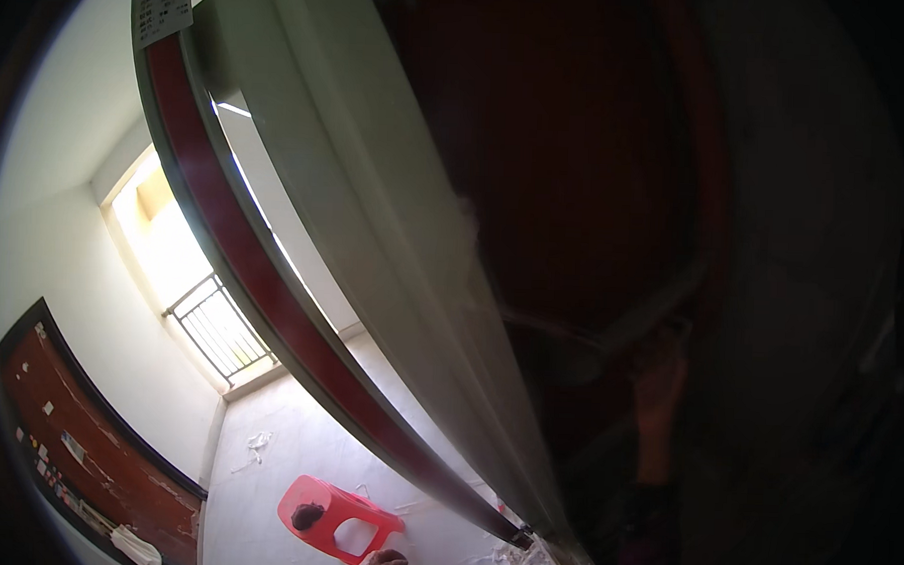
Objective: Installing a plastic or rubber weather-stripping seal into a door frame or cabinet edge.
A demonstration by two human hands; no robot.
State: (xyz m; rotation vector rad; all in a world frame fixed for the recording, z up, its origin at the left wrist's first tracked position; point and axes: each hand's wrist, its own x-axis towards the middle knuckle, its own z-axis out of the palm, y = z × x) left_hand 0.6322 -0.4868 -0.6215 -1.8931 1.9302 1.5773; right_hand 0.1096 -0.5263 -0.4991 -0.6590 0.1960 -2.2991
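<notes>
In the dark doorway on the right, my right hand point(661, 374) is raised, its fingers closed around a pale bar-like tool point(645, 314). A thin light line runs from the tool leftward to the door frame point(375, 210); its exact kind is too dim to make out. The wide grey-white frame slants from the top down to the lower middle. Left of it stands a door edge point(263, 286) with a dark red strip and a paper label point(165, 11) near its top. At the bottom edge, only part of my left hand point(382, 564) shows, its fingers mostly cut off.
A red plastic stool point(339, 518) with a dark lump point(307, 517) on it stands on the pale floor at lower left. Scraps point(517, 564) lie by the frame's foot. Another brown-red door point(88, 439) and a railed window point(222, 324) are further left.
</notes>
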